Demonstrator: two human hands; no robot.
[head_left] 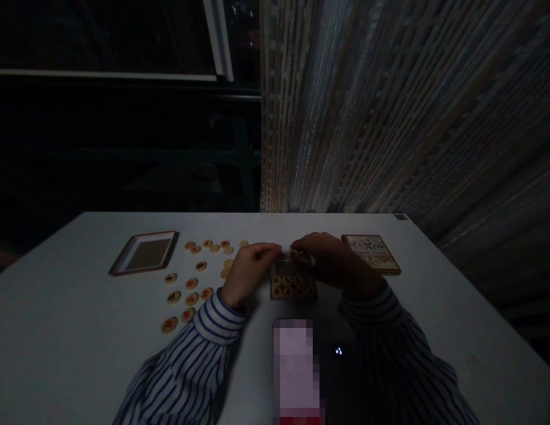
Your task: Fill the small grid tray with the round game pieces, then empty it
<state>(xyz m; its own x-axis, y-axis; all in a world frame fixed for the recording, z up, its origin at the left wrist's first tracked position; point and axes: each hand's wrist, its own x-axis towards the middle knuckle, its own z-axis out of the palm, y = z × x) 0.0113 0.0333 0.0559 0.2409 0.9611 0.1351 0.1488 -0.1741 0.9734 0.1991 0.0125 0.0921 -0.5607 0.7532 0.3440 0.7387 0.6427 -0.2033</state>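
My left hand [248, 271] and my right hand [328, 257] meet over the far edge of a small box [293, 282] that holds several round wooden game discs. Both hands have curled fingers pinched together at a small pale piece [287, 252] between them; what it is I cannot make out. Several loose round discs [191, 283] with red or dark marks lie on the white table [71, 330] left of my left hand. Both arms wear striped sleeves.
An empty box lid or tray [144, 252] lies at the left. A printed box cover [371, 252] lies at the right. A phone [298, 369] lies near the front edge. A curtain [390, 106] hangs behind the table; the room is dim.
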